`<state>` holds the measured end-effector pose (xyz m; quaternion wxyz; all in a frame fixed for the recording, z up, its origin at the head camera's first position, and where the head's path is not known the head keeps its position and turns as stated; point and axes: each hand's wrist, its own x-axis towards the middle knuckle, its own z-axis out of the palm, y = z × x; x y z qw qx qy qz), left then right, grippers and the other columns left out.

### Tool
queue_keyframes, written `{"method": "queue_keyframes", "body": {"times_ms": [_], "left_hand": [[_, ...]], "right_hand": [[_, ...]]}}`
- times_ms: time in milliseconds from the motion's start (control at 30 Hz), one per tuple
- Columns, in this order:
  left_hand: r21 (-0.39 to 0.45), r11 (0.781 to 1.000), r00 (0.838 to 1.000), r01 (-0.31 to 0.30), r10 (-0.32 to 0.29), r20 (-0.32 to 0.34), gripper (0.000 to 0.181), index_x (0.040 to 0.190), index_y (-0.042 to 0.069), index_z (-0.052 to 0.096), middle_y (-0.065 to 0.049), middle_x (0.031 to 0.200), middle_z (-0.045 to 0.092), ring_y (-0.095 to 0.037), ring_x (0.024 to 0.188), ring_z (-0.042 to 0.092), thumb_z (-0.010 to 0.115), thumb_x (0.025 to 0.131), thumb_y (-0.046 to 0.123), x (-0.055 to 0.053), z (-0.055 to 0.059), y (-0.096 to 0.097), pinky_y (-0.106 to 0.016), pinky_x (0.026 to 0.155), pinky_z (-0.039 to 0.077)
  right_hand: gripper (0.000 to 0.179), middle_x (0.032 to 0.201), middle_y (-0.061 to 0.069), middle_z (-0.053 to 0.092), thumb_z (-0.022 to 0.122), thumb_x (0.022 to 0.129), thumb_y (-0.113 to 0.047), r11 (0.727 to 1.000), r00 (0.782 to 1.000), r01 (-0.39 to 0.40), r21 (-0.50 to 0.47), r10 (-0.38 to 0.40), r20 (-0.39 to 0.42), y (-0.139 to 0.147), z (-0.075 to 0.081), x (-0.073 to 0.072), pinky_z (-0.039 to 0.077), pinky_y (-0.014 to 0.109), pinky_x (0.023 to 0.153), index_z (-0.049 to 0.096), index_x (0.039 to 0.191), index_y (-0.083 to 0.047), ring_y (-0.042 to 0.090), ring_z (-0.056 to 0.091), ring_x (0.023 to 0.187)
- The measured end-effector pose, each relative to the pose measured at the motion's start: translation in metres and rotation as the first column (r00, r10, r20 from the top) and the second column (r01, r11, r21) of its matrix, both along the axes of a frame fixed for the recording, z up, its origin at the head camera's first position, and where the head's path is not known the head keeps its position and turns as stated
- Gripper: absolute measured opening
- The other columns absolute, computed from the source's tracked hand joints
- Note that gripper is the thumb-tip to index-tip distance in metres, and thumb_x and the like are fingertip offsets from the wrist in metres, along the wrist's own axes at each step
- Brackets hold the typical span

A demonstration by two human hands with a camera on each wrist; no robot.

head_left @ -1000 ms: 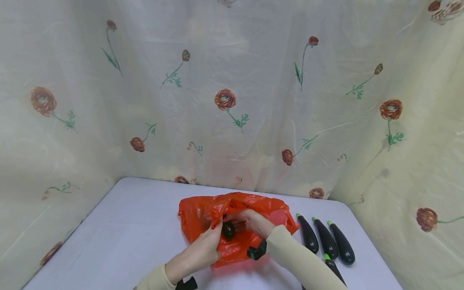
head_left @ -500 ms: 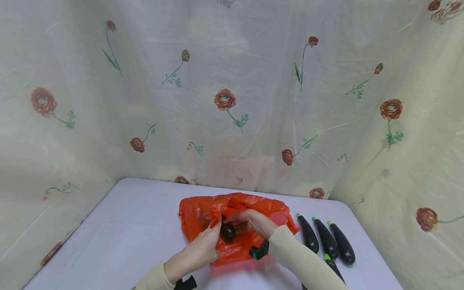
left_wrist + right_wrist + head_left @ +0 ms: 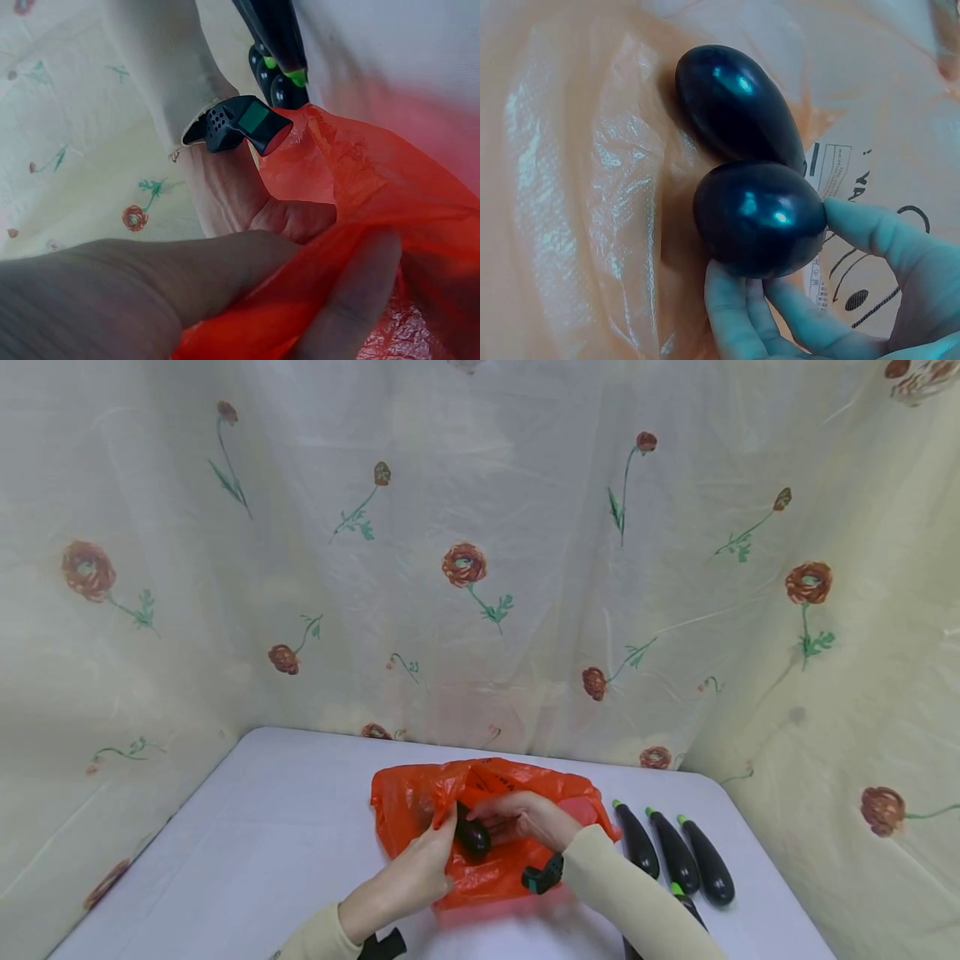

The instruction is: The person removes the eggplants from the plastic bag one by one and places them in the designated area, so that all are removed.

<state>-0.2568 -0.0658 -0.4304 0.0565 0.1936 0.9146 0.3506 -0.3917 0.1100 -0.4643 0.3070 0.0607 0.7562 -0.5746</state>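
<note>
An orange-red plastic bag [image 3: 408,785] lies on the white table, its mouth held up. My left hand [image 3: 420,868] pinches the bag's edge between thumb and fingers; in the left wrist view the film passes between the thumb [image 3: 225,270] and a finger. My right hand [image 3: 525,818] reaches into the bag and holds a dark, glossy eggplant [image 3: 761,217], thumb on one side and fingers on the other. A second eggplant [image 3: 735,97] lies against it inside the bag. Only one eggplant [image 3: 474,837] shows in the bag's mouth in the head view.
Several eggplants [image 3: 675,852] with green stem ends lie on the table [image 3: 285,827] to the right of the bag, some partly hidden by the right sleeve [image 3: 630,893]. A flower-printed curtain [image 3: 525,610] surrounds the table's back and sides.
My right hand and wrist have shifted slightly to the right. More of the eggplant shows in the bag's mouth. My left hand stays on the bag's edge, almost unmoved.
</note>
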Motion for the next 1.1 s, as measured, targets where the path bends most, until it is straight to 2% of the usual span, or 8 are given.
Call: {"method": "queue_keyframes", "body": {"times_ms": [267, 500, 667, 767, 900, 1100], "left_hand": [[0.009, 1.0, 1.0, -0.001, 0.001, -0.009, 0.1, 0.153, -0.002, 0.01, -0.021, 0.155, 0.029, -0.02, 0.085, 0.062, 0.07, 0.074, -0.013, -0.002, 0.002, -0.002, -0.03, 0.069, 0.059], [0.043, 0.999, 0.999, -0.016, 0.015, 0.03, 0.1, 0.153, -0.001, 0.008, -0.023, 0.152, 0.033, -0.022, 0.083, 0.061, 0.07, 0.075, -0.013, -0.001, 0.002, -0.004, -0.031, 0.066, 0.059], [0.029, 0.999, 1.0, -0.022, 0.021, 0.018, 0.098, 0.153, -0.003, 0.01, -0.023, 0.15, 0.036, -0.018, 0.079, 0.059, 0.07, 0.076, -0.012, -0.001, 0.003, -0.004, -0.027, 0.064, 0.058], [0.019, 1.0, 1.0, -0.02, 0.02, 0.007, 0.097, 0.153, -0.004, 0.011, -0.022, 0.153, 0.032, -0.016, 0.077, 0.059, 0.069, 0.076, -0.012, -0.001, 0.003, -0.004, -0.027, 0.066, 0.058], [0.009, 1.0, 1.0, -0.019, 0.019, 0.003, 0.095, 0.152, -0.005, 0.012, -0.022, 0.154, 0.031, -0.014, 0.073, 0.059, 0.069, 0.076, -0.012, -0.001, 0.004, -0.004, -0.028, 0.069, 0.058], [0.012, 1.0, 1.0, -0.018, 0.018, 0.009, 0.096, 0.152, -0.005, 0.013, -0.023, 0.151, 0.035, -0.013, 0.069, 0.058, 0.07, 0.076, -0.012, -0.001, 0.005, -0.005, -0.024, 0.064, 0.057]], "right_hand": [[0.015, 0.085, 0.007, 0.071, 0.072, 0.086, -0.018, 0.997, 0.996, 0.069, -0.037, -0.067, 0.064, 0.004, 0.007, -0.001, 0.055, 0.042, 0.088, 0.074, 0.094, -0.006, 0.021, 0.067, 0.083], [0.02, 0.086, 0.009, 0.073, 0.071, 0.086, -0.019, 0.996, 0.994, 0.078, -0.035, -0.075, 0.076, 0.007, 0.006, 0.003, 0.057, 0.04, 0.084, 0.073, 0.1, -0.004, 0.021, 0.07, 0.082], [0.019, 0.082, 0.007, 0.072, 0.071, 0.086, -0.019, 0.997, 0.995, 0.07, -0.034, -0.068, 0.071, 0.007, 0.006, 0.007, 0.057, 0.04, 0.083, 0.073, 0.097, -0.004, 0.019, 0.069, 0.079], [0.017, 0.082, 0.007, 0.072, 0.071, 0.086, -0.019, 0.997, 0.996, 0.064, -0.04, -0.061, 0.068, 0.007, 0.006, 0.009, 0.057, 0.04, 0.083, 0.074, 0.094, -0.004, 0.019, 0.069, 0.079], [0.018, 0.087, 0.008, 0.072, 0.07, 0.087, -0.019, 0.996, 0.995, 0.071, -0.045, -0.068, 0.077, 0.009, 0.007, 0.013, 0.057, 0.039, 0.083, 0.074, 0.096, -0.005, 0.021, 0.068, 0.082], [0.02, 0.092, 0.009, 0.07, 0.07, 0.087, -0.02, 0.996, 0.994, 0.067, -0.051, -0.062, 0.085, 0.012, 0.01, 0.017, 0.057, 0.039, 0.084, 0.073, 0.099, -0.004, 0.022, 0.066, 0.086]]}}
